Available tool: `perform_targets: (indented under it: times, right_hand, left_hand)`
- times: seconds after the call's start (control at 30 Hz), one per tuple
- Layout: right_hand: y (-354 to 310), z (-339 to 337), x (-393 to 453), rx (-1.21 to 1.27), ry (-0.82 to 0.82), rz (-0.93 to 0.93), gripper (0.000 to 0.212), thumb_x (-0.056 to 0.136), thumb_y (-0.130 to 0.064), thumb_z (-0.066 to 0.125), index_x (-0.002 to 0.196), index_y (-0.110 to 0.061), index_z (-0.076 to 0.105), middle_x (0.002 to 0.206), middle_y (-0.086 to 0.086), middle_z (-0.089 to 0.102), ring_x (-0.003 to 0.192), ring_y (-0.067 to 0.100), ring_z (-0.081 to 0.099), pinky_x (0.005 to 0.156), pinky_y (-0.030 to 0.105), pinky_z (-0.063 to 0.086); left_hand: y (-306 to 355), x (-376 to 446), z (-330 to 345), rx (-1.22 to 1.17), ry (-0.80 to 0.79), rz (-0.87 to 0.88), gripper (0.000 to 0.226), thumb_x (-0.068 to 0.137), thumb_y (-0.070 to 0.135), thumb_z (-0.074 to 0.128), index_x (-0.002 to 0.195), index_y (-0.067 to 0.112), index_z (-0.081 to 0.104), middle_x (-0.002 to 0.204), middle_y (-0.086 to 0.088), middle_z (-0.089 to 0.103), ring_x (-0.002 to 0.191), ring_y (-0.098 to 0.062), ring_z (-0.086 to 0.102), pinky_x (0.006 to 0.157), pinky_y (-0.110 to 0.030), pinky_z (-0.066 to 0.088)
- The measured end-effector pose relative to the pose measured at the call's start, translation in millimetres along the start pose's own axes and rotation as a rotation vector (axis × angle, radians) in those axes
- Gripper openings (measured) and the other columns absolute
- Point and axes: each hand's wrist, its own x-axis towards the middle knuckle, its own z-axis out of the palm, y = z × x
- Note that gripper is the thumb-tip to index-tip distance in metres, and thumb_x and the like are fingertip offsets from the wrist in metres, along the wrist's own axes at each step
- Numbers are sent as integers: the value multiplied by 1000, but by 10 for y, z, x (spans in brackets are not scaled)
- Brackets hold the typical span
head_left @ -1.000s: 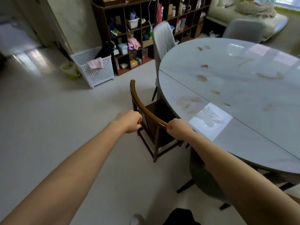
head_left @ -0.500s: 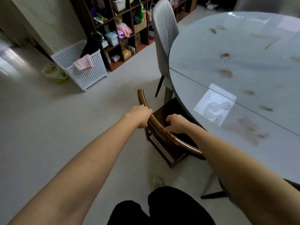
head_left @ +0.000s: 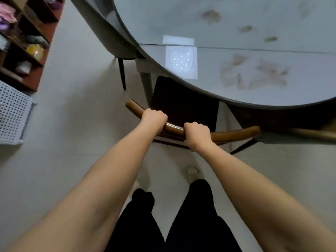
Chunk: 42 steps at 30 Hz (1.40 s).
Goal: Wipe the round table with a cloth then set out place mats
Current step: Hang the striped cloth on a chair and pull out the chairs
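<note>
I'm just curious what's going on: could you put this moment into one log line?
left hand: grips curved brown wooden chair back | right hand: grips same | round grey glossy table: brown smears, unwiped | cloth: none seen

One round table (head_left: pixel 236 24), smeared. Two chairs: one wooden chair (head_left: pixel 234 136), one grey chair (head_left: pixel 109 33). Two hands, left hand (head_left: pixel 154 118) and right hand (head_left: pixel 196 134). One white basket (head_left: pixel 12 113). One shelf unit (head_left: pixel 27 42).

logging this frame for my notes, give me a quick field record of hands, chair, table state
left hand: left hand grips curved brown wooden chair back
right hand: right hand grips same rail
chair seat: dark, partly under table edge
table: round grey glossy table, brown smears unwiped
cloth: none visible
place mats: none visible
neighbour: grey upholstered chair at left
</note>
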Motion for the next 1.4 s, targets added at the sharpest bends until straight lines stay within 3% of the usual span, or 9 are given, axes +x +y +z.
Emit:
perform_targets:
  times: [0.07, 0.17, 0.27, 0.33, 0.43, 0.63, 0.93, 1.23, 1.4]
  right_hand:
    - [-89, 52, -40, -3, 112, 90, 14, 87, -10, 61, 98, -14, 54, 88, 5, 61, 78, 25, 58, 70, 34, 40]
    - [-186, 128, -70, -27, 155, 155, 17, 85, -3, 59, 91, -14, 47, 86, 5, 61, 75, 24, 55, 70, 33, 38]
    - [-264, 202, -86, -36, 171, 163, 17, 84, -1, 55, 96, -13, 53, 87, 7, 62, 81, 28, 59, 75, 35, 41]
    - [-366, 267, -154, -39, 184, 172, 16, 84, -1, 55, 91, -14, 50, 85, 6, 62, 75, 26, 55, 72, 34, 38]
    - [-545, 402, -284, -50, 211, 162, 16, 85, 0, 52, 91, -14, 49, 83, 5, 60, 74, 26, 54, 69, 32, 31]
    - [-798, 450, -311, -6, 244, 163, 14, 88, -4, 55, 98, -14, 53, 87, 5, 60, 81, 26, 59, 70, 32, 32]
    - [-952, 309, 30, 50, 293, 119, 14, 93, -4, 50, 103, -13, 54, 74, -1, 48, 64, 19, 44, 66, 30, 31]
    - [-776, 88, 460, 35, 298, 120, 17, 92, -8, 54, 108, -16, 54, 76, -1, 51, 72, 22, 60, 70, 32, 40]
    - [-544, 3, 625, -15, 328, 155, 16, 91, -7, 54, 106, -15, 53, 74, -1, 51, 64, 19, 45, 66, 31, 35]
  left_hand:
    - [-98, 29, 42, 47, 89, 60, 26, 88, 11, 58, 113, 17, 60, 110, -5, 62, 101, -28, 62, 74, -34, 40]
    - [-214, 81, 175, 95, 180, 172, 24, 87, 10, 59, 109, 17, 63, 104, -5, 63, 97, -28, 63, 69, -34, 39]
    - [-330, 88, 266, 21, 162, 223, 21, 85, 22, 66, 106, 18, 61, 91, -3, 59, 88, -25, 62, 66, -33, 40]
    - [-404, 48, 367, -28, 129, 251, 24, 82, 30, 70, 101, 19, 61, 84, -1, 55, 79, -22, 59, 64, -33, 41]
    - [-454, -70, 579, -15, 162, 270, 14, 83, 17, 66, 95, 19, 60, 80, -2, 52, 71, -22, 53, 66, -33, 40]
    - [-613, -150, 726, 48, 258, 254, 19, 81, 7, 63, 83, 21, 51, 86, -4, 62, 84, -27, 61, 82, -36, 38]
    - [-1017, 135, 610, 109, 326, 258, 16, 84, 6, 60, 90, 18, 51, 92, -7, 64, 89, -28, 62, 84, -36, 37]
    - [-1102, 561, 289, 106, 352, 244, 15, 84, 7, 63, 95, 17, 59, 92, -6, 65, 89, -28, 62, 87, -37, 38]
    - [-1014, 760, 126, 55, 373, 257, 15, 85, 7, 63, 94, 17, 59, 89, -6, 61, 88, -28, 61, 88, -38, 36]
